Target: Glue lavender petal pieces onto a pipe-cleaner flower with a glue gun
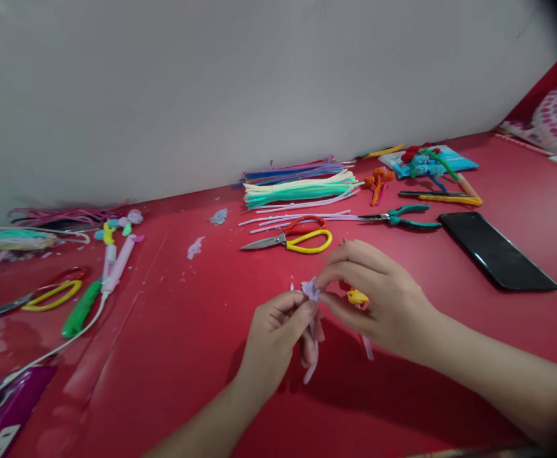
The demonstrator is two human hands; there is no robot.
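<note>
A small lilac pipe-cleaner flower (309, 289) is between my two hands above the red table. My left hand (278, 327) pinches it from below with thumb and fingers, and a lilac stem hangs beneath those fingers. From the right, the thumb and forefinger of my right hand (378, 296) close on the flower's edge. Partly hidden by the right hand is a yellow pipe-cleaner piece (357, 296), with a pale stem (367, 348) showing below. Scissors (288, 240) with one red and one yellow handle lie just beyond my hands.
Green-handled pliers (402, 217) and a black phone (498, 250) lie to the right. Bundled pipe cleaners (302, 187) are at the back by the wall. On the left are another pair of scissors (54, 296), a pink corded tool (117, 264) and a purple power strip (18, 410).
</note>
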